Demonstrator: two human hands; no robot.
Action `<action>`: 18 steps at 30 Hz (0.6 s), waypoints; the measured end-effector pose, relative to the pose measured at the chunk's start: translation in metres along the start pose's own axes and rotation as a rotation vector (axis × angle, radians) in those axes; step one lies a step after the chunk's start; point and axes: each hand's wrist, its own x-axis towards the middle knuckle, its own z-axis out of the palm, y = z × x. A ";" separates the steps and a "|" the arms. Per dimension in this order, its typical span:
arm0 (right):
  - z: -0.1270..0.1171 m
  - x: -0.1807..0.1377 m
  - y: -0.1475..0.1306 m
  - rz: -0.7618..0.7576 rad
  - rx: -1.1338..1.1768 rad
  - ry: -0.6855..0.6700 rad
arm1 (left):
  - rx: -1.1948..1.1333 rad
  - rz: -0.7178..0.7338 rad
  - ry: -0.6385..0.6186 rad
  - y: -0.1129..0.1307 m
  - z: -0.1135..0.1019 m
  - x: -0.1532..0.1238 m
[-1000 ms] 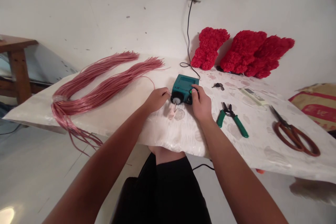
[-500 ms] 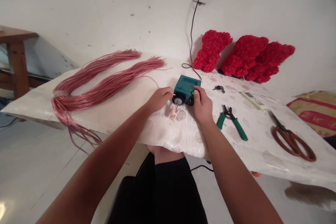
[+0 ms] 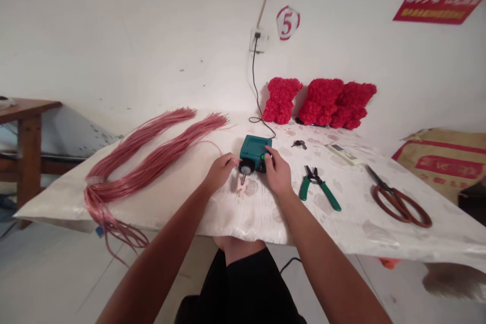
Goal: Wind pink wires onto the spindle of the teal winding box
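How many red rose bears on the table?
3: the left bear stands apart, the middle bear and right bear touch, all against the wall behind the table. Another could hide behind them.

Teal box (image 3: 252, 146), apparently green button (image 3: 262, 157)

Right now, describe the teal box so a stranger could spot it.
On the covered table, below the red bears, sits the teal box. It alone sits between the left hand and right hand, a black knob on its front.
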 end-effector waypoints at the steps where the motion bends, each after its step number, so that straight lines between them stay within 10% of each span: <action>1: -0.001 -0.002 -0.003 -0.027 -0.006 0.001 | 0.005 -0.010 0.029 0.001 -0.002 0.000; 8: -0.003 -0.011 -0.014 -0.258 -0.053 -0.205 | -0.010 -0.039 0.123 0.007 -0.014 -0.024; 18: -0.008 -0.009 -0.029 -0.183 0.004 -0.117 | -0.108 0.025 0.183 0.058 -0.019 -0.099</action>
